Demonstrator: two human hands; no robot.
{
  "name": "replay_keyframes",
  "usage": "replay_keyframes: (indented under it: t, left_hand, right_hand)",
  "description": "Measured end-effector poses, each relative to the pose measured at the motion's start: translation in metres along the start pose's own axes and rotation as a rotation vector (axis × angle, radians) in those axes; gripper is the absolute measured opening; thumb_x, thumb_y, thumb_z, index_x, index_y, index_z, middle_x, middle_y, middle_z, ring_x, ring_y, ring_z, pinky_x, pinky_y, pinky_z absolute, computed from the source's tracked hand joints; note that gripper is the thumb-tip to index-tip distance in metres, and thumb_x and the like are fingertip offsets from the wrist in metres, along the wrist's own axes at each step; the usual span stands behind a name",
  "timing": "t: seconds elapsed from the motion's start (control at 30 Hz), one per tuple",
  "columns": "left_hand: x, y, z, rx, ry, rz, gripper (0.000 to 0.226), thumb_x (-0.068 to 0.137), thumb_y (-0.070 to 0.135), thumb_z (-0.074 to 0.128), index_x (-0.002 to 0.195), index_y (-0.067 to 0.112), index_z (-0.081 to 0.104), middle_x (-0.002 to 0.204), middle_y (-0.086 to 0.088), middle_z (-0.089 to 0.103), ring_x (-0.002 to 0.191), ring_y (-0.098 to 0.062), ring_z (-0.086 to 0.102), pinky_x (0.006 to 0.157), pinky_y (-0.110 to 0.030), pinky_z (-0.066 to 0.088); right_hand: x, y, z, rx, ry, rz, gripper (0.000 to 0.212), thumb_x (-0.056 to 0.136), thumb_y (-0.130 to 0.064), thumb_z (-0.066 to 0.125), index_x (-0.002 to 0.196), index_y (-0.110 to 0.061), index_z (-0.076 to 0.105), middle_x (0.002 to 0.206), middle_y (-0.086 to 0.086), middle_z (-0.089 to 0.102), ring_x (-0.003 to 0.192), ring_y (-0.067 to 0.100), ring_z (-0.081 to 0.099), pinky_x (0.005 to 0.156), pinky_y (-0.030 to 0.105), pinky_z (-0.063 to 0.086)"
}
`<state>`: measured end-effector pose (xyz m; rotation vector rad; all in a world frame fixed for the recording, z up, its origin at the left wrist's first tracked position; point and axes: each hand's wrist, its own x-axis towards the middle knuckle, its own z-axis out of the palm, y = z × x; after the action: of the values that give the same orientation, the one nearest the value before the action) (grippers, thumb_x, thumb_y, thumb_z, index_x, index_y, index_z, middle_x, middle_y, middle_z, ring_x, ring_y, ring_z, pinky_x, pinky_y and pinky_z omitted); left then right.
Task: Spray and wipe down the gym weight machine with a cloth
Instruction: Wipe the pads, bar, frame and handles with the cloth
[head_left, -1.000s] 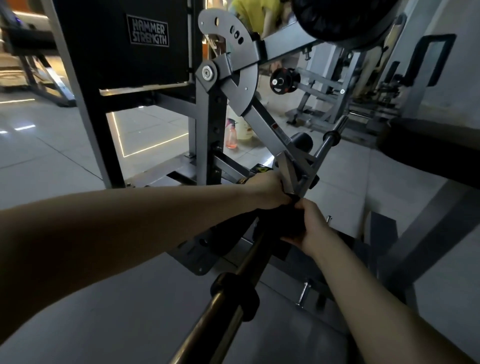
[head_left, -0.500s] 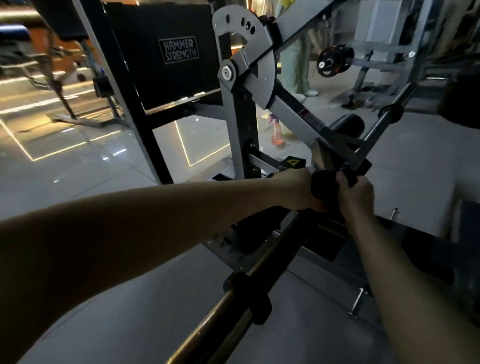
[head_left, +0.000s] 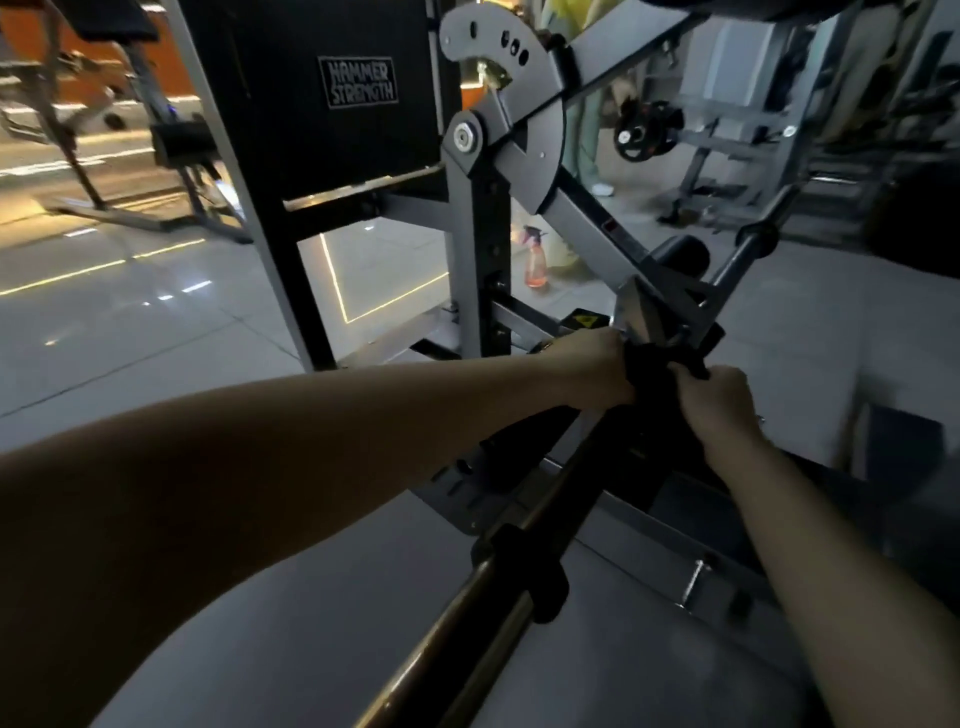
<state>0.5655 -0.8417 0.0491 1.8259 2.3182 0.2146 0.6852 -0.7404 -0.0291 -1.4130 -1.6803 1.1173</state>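
A grey Hammer Strength weight machine (head_left: 478, 244) fills the middle of the view, with a slanted lever arm (head_left: 587, 223) running down to a bracket. A dark cloth (head_left: 647, 376) is wrapped around the bar just below that bracket. My left hand (head_left: 592, 371) grips the cloth from the left and my right hand (head_left: 719, 397) grips it from the right, both closed on it. A brass-coloured bar (head_left: 478, 618) with a black collar runs from the cloth toward me. A pink spray bottle (head_left: 535, 260) stands on the floor behind the machine, out of my hands.
The black back pad (head_left: 322, 83) with the brand logo stands at upper left. Another person's legs (head_left: 587, 140) are behind the machine. Other gym frames and a weight plate (head_left: 647, 130) sit at upper right. Glossy tiled floor (head_left: 130, 322) lies to the left.
Both hands with the cloth have slid up the bar toward the bracket. The view has shifted left and downward, so the machine sits more to the right.
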Motion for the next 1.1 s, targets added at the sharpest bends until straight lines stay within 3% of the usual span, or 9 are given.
replay_keyframes:
  t: [0.1, 0.3, 0.47, 0.53, 0.63, 0.77, 0.83, 0.93, 1.1]
  left_hand:
    - [-0.002, -0.014, -0.004, -0.056, 0.002, 0.022, 0.031, 0.094, 0.019, 0.062, 0.066, 0.017, 0.047, 0.068, 0.0, 0.049, 0.062, -0.02, 0.053, 0.042, -0.02, 0.035]
    - [-0.012, -0.064, -0.023, -0.325, -0.2, 0.022, 0.017, 0.086, 0.016, 0.069, 0.07, 0.012, 0.063, 0.076, -0.006, 0.069, 0.067, -0.022, 0.063, 0.062, -0.025, 0.05]
    - [-0.027, -0.128, -0.046, -0.58, 0.012, 0.083, 0.024, 0.085, 0.021, 0.067, 0.082, -0.001, 0.075, 0.072, -0.016, 0.069, 0.059, -0.021, 0.06, 0.059, -0.027, 0.049]
    - [-0.025, -0.149, -0.052, -0.62, -0.01, 0.095, 0.021, 0.089, 0.018, 0.065, 0.084, 0.001, 0.075, 0.072, -0.013, 0.067, 0.064, -0.024, 0.059, 0.058, -0.026, 0.047]
    - [-0.024, -0.176, -0.06, -0.565, -0.092, 0.137, 0.018, 0.092, 0.015, 0.062, 0.08, 0.007, 0.073, 0.074, -0.01, 0.067, 0.066, -0.022, 0.059, 0.062, -0.03, 0.048]
    - [-0.028, -0.211, -0.053, -0.477, -0.31, 0.136, 0.016, 0.09, 0.007, 0.061, 0.075, 0.009, 0.067, 0.067, -0.004, 0.062, 0.065, -0.019, 0.057, 0.06, -0.029, 0.046]
    - [-0.032, -0.215, -0.045, -0.492, -0.335, 0.077, 0.011, 0.093, 0.014, 0.062, 0.086, 0.009, 0.07, 0.076, -0.006, 0.067, 0.068, -0.02, 0.062, 0.061, -0.029, 0.05]
    - [-0.031, -0.208, -0.026, -0.675, -0.276, -0.041, 0.035, 0.098, 0.04, 0.061, 0.097, 0.007, 0.072, 0.085, -0.011, 0.074, 0.069, -0.022, 0.071, 0.06, -0.029, 0.055]
    - [-0.025, -0.196, -0.004, -0.762, -0.17, -0.113, 0.037, 0.096, 0.051, 0.063, 0.096, 0.014, 0.07, 0.098, -0.014, 0.075, 0.088, -0.029, 0.075, 0.081, -0.045, 0.063]
  right_hand:
    - [-0.021, -0.017, 0.001, -0.151, -0.136, 0.025, 0.035, 0.098, -0.041, 0.055, 0.097, -0.006, 0.059, 0.097, 0.014, 0.064, 0.082, 0.029, 0.062, 0.06, 0.029, 0.044]
    - [-0.048, -0.054, 0.004, -0.519, -0.279, -0.092, 0.03, 0.092, -0.043, 0.061, 0.099, -0.015, 0.065, 0.097, 0.01, 0.067, 0.085, 0.024, 0.063, 0.064, 0.028, 0.045]
    - [-0.075, -0.111, 0.011, -0.348, -0.145, -0.13, 0.021, 0.091, -0.037, 0.072, 0.087, -0.017, 0.067, 0.088, 0.005, 0.068, 0.077, 0.018, 0.066, 0.061, 0.027, 0.048]
    - [-0.085, -0.126, 0.022, -0.352, -0.073, -0.164, 0.028, 0.091, -0.04, 0.071, 0.095, -0.013, 0.069, 0.091, 0.004, 0.07, 0.081, 0.018, 0.068, 0.066, 0.027, 0.053]
    - [-0.108, -0.126, 0.051, -0.475, -0.144, -0.138, 0.042, 0.093, -0.05, 0.065, 0.108, -0.011, 0.065, 0.101, 0.002, 0.068, 0.08, 0.014, 0.065, 0.053, 0.016, 0.044]
    - [-0.127, -0.11, 0.087, -0.564, -0.356, 0.106, 0.07, 0.088, -0.064, 0.063, 0.129, -0.007, 0.056, 0.114, 0.011, 0.067, 0.092, 0.029, 0.071, 0.069, 0.043, 0.064]
    - [-0.134, -0.103, 0.095, -0.644, -0.356, 0.145, 0.082, 0.087, -0.07, 0.057, 0.138, -0.006, 0.047, 0.117, 0.012, 0.064, 0.09, 0.031, 0.071, 0.069, 0.047, 0.064]
    - [-0.132, -0.099, 0.101, -0.694, -0.308, 0.164, 0.099, 0.087, -0.075, 0.052, 0.15, -0.003, 0.027, 0.13, 0.014, 0.058, 0.101, 0.031, 0.067, 0.078, 0.045, 0.063]
    - [-0.095, -0.109, 0.122, -0.704, -0.159, 0.101, 0.081, 0.101, -0.059, 0.041, 0.147, 0.004, 0.021, 0.143, 0.024, 0.047, 0.124, 0.037, 0.054, 0.085, 0.034, 0.043]
